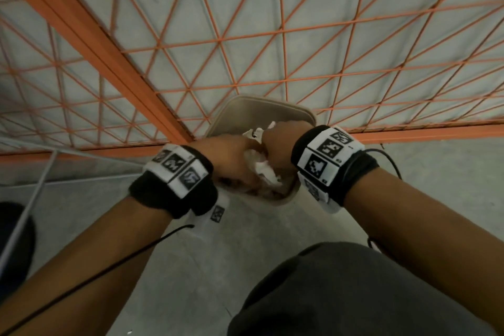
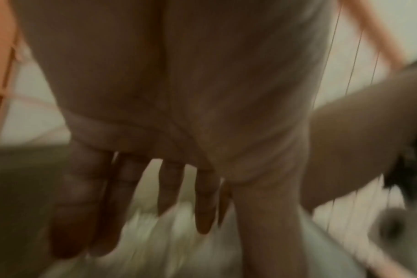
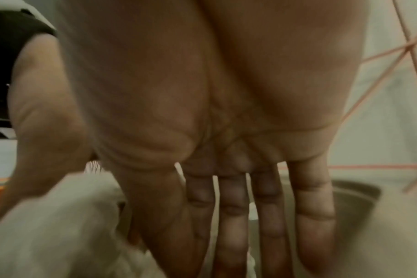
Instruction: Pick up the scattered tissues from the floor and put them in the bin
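Note:
Both my hands hover together over the open beige bin (image 1: 261, 102). Crumpled white tissues (image 1: 262, 168) show between my left hand (image 1: 226, 155) and my right hand (image 1: 281, 142), over the bin's mouth. In the left wrist view my left hand (image 2: 169, 116) has straight, spread fingers, with a blurred white tissue (image 2: 164, 238) below them. In the right wrist view my right hand (image 3: 229, 190) also has straight fingers pointing down into the bin (image 3: 356, 191), and a tissue (image 3: 60, 225) lies beside them at lower left. Neither hand curls round a tissue.
An orange wire-mesh fence (image 1: 245, 43) with an orange base rail (image 1: 425, 133) stands right behind the bin. The floor (image 1: 196, 267) is pale grey concrete. My dark-clothed knee (image 1: 354, 289) fills the lower right. A dark round object (image 1: 16, 243) sits at the left edge.

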The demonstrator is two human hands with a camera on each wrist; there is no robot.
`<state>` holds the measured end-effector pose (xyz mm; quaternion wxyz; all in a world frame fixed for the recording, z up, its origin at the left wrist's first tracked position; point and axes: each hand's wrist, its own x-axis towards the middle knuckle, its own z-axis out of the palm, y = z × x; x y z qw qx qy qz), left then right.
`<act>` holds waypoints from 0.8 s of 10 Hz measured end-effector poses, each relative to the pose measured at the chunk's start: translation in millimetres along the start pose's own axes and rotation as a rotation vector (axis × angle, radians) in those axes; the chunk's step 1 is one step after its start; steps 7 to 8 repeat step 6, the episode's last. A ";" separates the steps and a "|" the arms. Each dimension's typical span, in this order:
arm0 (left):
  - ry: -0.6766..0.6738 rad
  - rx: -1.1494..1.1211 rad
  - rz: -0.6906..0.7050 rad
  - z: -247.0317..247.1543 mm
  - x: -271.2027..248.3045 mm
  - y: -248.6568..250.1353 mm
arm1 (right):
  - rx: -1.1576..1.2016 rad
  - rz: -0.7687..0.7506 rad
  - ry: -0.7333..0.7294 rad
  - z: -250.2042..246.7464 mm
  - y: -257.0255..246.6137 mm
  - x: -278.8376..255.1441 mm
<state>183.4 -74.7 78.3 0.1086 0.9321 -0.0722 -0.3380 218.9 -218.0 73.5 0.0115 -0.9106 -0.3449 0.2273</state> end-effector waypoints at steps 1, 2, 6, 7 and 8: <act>0.050 -0.111 0.100 -17.8 -14.4 -5.8 | 0.035 -0.031 0.044 -17.6 -1.0 -2.1; 0.126 0.030 0.025 -19.1 -8.8 3.0 | 0.042 -0.035 -0.012 -20.5 0.9 -3.8; -0.227 0.153 0.029 1.5 17.3 16.5 | 0.391 -0.139 0.097 -29.8 31.6 -35.6; -0.227 0.153 0.029 1.5 17.3 16.5 | 0.391 -0.139 0.097 -29.8 31.6 -35.6; -0.227 0.153 0.029 1.5 17.3 16.5 | 0.391 -0.139 0.097 -29.8 31.6 -35.6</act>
